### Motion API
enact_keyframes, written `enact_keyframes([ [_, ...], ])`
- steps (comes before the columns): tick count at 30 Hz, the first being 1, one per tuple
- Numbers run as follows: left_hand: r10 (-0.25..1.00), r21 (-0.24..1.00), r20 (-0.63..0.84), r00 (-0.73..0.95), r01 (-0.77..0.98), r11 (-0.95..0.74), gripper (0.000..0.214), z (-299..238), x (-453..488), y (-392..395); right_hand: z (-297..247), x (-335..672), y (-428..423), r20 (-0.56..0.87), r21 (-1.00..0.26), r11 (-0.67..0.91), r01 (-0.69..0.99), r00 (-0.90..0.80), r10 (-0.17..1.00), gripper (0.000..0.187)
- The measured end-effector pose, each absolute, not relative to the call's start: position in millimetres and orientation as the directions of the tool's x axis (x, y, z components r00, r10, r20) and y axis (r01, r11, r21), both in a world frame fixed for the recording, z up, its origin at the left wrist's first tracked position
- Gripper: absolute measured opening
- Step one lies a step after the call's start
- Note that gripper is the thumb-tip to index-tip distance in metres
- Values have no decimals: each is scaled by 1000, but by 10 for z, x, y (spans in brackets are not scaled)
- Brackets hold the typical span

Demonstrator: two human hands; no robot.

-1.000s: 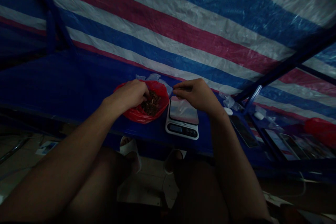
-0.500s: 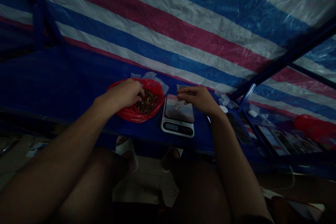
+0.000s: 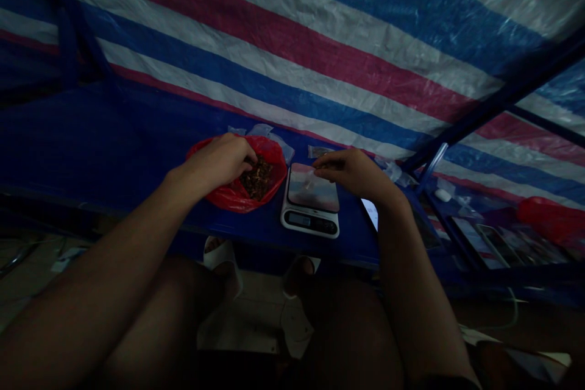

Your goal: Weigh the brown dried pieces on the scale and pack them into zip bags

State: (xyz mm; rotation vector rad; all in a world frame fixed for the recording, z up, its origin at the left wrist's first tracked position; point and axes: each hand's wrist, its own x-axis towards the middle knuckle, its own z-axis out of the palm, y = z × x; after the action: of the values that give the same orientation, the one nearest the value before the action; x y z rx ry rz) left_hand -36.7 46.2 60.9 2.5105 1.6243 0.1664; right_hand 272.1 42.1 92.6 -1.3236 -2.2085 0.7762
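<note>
A red plastic bag (image 3: 228, 196) lies open on the blue table (image 3: 137, 152), holding a heap of small dark brown pieces (image 3: 256, 177). My left hand (image 3: 219, 161) reaches into the bag, fingers curled down into the pieces. To its right stands a small white digital scale (image 3: 311, 204) with a shiny platform. My right hand (image 3: 351, 170) hovers over the far edge of the scale, thumb and fingers pinched together on something too small to make out.
Clear small plastic bags (image 3: 265, 131) lie behind the red bag and beside the scale (image 3: 393, 173). A lit phone (image 3: 371, 213) lies under my right wrist. Further right are more phones (image 3: 475, 237) and another red bag (image 3: 548, 219). A striped tarpaulin (image 3: 320, 42) hangs behind the table. Sandalled feet (image 3: 223, 262) show below.
My right hand has dropped slightly from above the scale's back edge towards its platform. My left hand stays in the red bag. The camera view shifted a little.
</note>
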Motion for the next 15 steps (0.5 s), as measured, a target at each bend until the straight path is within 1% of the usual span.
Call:
enact_keyframes([
  [6,899,213,49,435,875,-435,35,628,-326,445,971,2705,439,69,-589,432,683,-490,869,14],
  [12,899,189,64,434,879,-438,37,662,-242,401,964,2686,475,45,-523,454,721,-509,860,19],
  [15,900,213,71,430,875,-435,36,665,-208,399,947,2674,485,53,-504,449,738,-492,869,21],
])
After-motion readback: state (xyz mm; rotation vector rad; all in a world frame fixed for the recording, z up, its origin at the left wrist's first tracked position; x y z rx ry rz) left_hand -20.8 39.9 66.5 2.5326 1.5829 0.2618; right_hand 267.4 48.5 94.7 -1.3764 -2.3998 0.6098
